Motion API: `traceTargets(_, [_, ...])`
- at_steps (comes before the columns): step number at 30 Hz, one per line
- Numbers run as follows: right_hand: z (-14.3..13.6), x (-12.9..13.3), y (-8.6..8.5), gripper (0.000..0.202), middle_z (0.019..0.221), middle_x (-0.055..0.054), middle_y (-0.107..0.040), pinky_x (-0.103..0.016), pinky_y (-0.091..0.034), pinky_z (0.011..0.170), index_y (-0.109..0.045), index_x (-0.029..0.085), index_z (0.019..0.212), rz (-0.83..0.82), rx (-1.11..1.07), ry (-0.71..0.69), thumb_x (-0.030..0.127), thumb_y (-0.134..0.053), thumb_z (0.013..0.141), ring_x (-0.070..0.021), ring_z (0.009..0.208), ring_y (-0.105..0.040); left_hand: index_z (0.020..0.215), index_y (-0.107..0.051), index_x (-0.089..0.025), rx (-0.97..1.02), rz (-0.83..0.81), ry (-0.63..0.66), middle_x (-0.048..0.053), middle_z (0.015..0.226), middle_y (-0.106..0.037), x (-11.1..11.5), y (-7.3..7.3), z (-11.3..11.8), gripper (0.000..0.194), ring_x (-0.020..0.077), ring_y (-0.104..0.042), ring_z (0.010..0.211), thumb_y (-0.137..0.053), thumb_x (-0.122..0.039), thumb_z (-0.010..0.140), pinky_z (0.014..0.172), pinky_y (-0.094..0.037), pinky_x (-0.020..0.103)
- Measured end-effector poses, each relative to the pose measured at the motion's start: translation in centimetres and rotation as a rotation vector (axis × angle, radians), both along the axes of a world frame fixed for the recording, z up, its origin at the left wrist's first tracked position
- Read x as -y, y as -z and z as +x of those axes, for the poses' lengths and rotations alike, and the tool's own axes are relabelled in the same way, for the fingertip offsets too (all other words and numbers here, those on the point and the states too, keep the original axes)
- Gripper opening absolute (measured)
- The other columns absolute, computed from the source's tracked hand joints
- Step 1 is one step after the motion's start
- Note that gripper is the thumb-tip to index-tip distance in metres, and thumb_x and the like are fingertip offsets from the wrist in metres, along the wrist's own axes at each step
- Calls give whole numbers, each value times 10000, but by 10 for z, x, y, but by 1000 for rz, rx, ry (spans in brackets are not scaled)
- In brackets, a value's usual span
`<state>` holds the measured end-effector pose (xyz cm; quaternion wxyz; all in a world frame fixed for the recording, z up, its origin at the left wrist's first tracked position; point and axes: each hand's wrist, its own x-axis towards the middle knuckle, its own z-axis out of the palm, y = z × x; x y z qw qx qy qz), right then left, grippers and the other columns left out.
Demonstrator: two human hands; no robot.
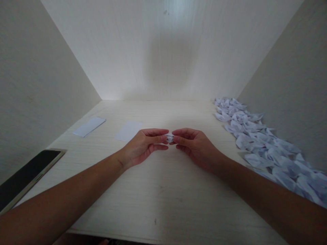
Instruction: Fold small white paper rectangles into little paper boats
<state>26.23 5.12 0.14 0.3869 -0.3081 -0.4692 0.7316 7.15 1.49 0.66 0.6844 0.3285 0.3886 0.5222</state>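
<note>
Between my two hands, above the middle of the table, is a small folded piece of white paper (170,137). My left hand (148,143) pinches its left end between thumb and fingers. The other end is pinched by my right hand (191,143) in the same way. Fingertips cover most of the paper, so its full shape is hidden. Just beyond my left wrist a flat white sheet (127,130) lies on the table, its near corner close to my left hand.
A stack of white paper slips (89,127) lies at the back left. Nearer, a dark flat device with a light edge (30,175) rests by the left wall. A long heap of folded white papers (255,139) runs along the right wall. Walls enclose the pale table (163,197) on three sides.
</note>
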Motion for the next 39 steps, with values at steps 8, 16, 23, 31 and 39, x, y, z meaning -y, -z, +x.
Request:
traceTargets(8, [2, -3, 6, 300, 828, -7, -747, -267, -490, 715, -772, 204, 841, -9, 10, -47, 290, -935, 604, -124, 754, -668, 922, -784, -93, 8, 15, 111, 105, 849, -795, -2, 4, -6, 208, 181, -752, 765, -825, -53, 722, 688, -646, 263])
traceTargets(16, [2, -2, 4, 265, 757, 11, -719, -251, -446, 654, -776, 201, 800, 48, 32, -56, 305, -928, 610, -93, 668, -605, 927, -779, -87, -38, 3, 148, 94, 849, -789, -2, 3, -8, 244, 165, -744, 760, -872, -124, 705, 695, -631, 246])
traceTargets(23, [2, -2, 5, 265, 787, 4, -730, -262, -479, 730, -771, 192, 805, 9, 1, -99, 301, -930, 622, -107, 726, -643, 900, -783, -102, -54, 36, 193, 78, 853, -785, -1, 3, -5, 212, 162, -743, 788, -877, -175, 723, 713, -624, 239])
traceTargets(31, [3, 0, 7, 267, 787, 4, -729, -248, -499, 726, -770, 187, 814, -79, -61, -151, 253, -939, 618, -102, 729, -661, 829, -771, -101, -25, 11, 187, 58, 766, -757, 2, 3, -3, 256, 165, -732, 729, -928, -179, 642, 674, -625, 258])
traceTargets(39, [5, -3, 5, 243, 792, 5, -742, -240, -520, 746, -787, 187, 826, -46, -89, -231, 257, -930, 643, -96, 732, -676, 816, -768, -97, -18, -14, 196, 58, 769, -769, 1, -1, -5, 259, 161, -738, 710, -932, -171, 629, 666, -629, 246])
